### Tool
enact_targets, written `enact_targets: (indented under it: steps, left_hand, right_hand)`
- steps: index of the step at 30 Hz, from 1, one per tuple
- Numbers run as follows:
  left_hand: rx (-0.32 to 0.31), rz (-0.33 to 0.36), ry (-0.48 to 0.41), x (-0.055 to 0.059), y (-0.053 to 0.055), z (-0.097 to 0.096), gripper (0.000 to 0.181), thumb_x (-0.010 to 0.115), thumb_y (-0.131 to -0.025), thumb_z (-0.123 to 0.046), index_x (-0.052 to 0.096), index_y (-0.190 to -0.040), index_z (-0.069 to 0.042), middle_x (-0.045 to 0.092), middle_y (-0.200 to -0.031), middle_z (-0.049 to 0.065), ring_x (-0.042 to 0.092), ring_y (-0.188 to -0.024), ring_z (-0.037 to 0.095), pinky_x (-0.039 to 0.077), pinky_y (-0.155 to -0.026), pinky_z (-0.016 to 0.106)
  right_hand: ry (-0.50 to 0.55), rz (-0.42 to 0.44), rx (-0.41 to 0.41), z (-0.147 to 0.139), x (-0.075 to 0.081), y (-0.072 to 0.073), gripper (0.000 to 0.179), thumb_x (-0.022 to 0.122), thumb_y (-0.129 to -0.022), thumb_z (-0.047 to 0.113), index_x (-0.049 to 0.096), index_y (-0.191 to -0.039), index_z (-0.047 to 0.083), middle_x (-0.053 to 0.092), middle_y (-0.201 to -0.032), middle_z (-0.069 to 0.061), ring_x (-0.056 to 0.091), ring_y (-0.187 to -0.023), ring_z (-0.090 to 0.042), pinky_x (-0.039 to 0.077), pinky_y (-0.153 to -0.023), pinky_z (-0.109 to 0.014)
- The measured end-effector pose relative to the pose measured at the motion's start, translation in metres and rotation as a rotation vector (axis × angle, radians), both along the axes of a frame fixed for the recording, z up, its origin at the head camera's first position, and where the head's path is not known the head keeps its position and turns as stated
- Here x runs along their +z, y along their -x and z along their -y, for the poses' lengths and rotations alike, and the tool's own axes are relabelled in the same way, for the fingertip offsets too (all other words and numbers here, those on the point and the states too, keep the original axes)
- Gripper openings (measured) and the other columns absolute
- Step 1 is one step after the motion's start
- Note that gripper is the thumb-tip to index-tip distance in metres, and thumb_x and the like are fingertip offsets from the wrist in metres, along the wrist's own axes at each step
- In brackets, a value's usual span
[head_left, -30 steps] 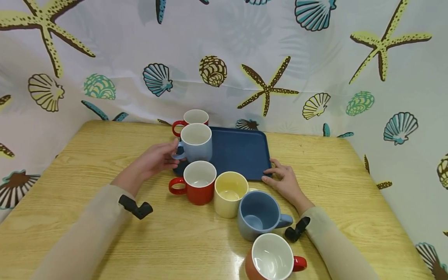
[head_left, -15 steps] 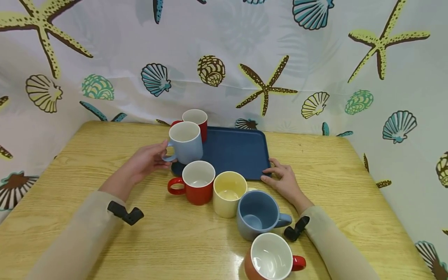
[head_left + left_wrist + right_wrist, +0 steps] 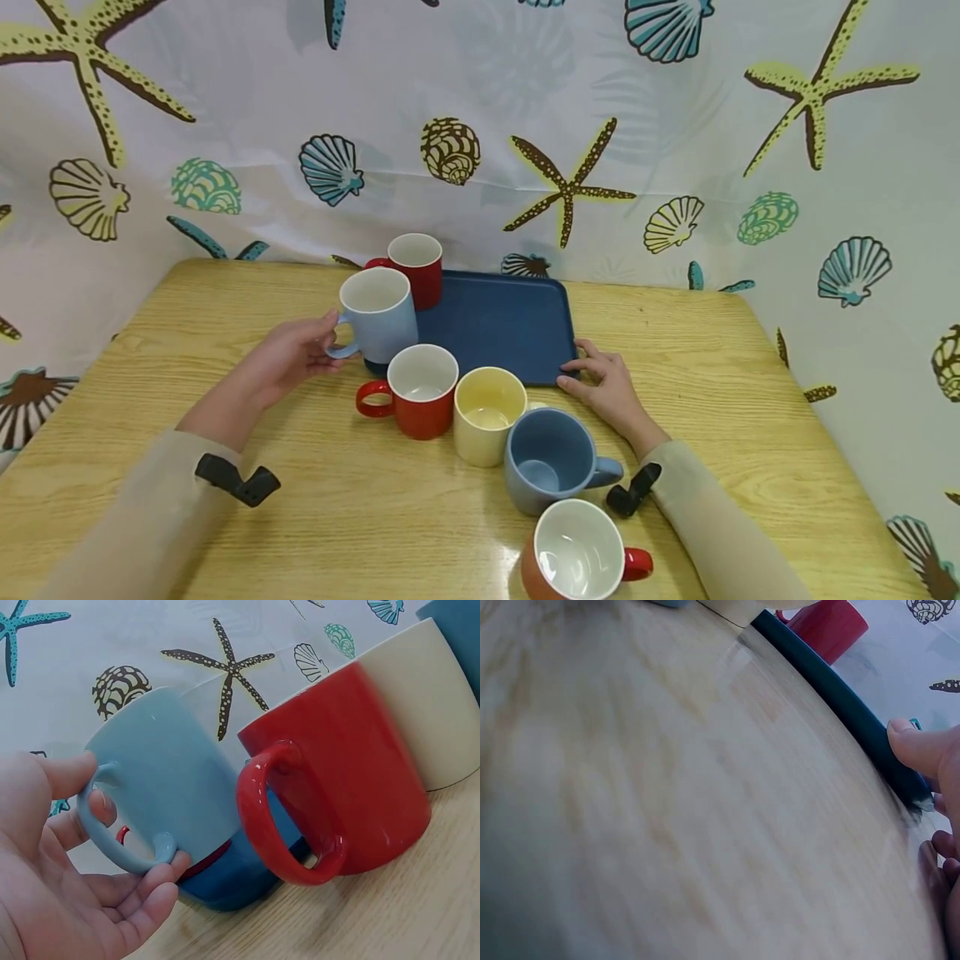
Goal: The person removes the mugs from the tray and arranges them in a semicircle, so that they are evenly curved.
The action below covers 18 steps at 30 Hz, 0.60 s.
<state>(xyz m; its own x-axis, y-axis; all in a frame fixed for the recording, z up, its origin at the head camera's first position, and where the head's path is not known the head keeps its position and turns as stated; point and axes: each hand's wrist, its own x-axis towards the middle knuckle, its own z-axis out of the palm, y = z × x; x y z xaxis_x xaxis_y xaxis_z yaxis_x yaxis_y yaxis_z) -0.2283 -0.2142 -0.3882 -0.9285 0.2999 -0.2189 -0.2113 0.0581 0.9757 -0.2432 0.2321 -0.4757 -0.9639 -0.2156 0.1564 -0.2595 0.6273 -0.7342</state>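
Note:
My left hand (image 3: pixel 296 358) holds a light blue mug (image 3: pixel 386 321) by its handle, thumb on top and fingers through and under the loop. The mug is over the left end of a dark blue tray (image 3: pixel 502 329); the left wrist view shows its base overlapping the tray's edge (image 3: pixel 232 877). With thumb and fingers, my right hand (image 3: pixel 603 387) grips the tray's front right corner, the thumb (image 3: pixel 915 746) on the rim. Behind the light blue mug, a red mug (image 3: pixel 425 279) stands upright on the tray's back left part.
In front of the tray, a row of mugs runs toward the near right: a red one (image 3: pixel 423 408), a cream one (image 3: pixel 480 437), a blue one (image 3: pixel 528 492) and an orange-red one with a red handle (image 3: pixel 637 564). A shell-print cloth (image 3: pixel 405 83) hangs behind the wooden table (image 3: pixel 360 517).
My left hand has moved the light blue mug left and slightly toward me, uncovering more of the red mug behind it. The right hand stays at the tray's corner.

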Motion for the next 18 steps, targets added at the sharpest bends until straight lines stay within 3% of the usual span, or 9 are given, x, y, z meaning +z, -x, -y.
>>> enact_targets:
  steps: [11, 18]
  left_hand:
    - [0.032, 0.028, -0.096, -0.005, -0.017, 0.022, 0.042, 0.048, -0.097, -0.035, 0.052, -0.063, -0.011, 0.057, -0.08, 0.004, 0.061, -0.078, 0.018, 0.05, -0.08, 0.034]
    - [0.035, 0.027, -0.071, -0.006, -0.027, 0.033, 0.041, 0.047, -0.098, -0.032, 0.052, -0.063, -0.011, 0.059, -0.078, 0.003, 0.061, -0.077, 0.018, 0.05, -0.077, 0.033]
  right_hand:
    - [0.003, -0.03, 0.017, 0.001, 0.001, -0.001, 0.034, 0.069, -0.084, 0.037, 0.07, -0.107, 0.013, 0.035, -0.147, -0.005, 0.032, -0.122, -0.029, 0.027, -0.099, -0.053]
    - [0.004, -0.017, 0.016, -0.001, 0.0, -0.001, 0.035, 0.067, -0.084, 0.039, 0.07, -0.109, 0.014, 0.034, -0.148, -0.003, 0.031, -0.123, -0.028, 0.026, -0.1, -0.054]
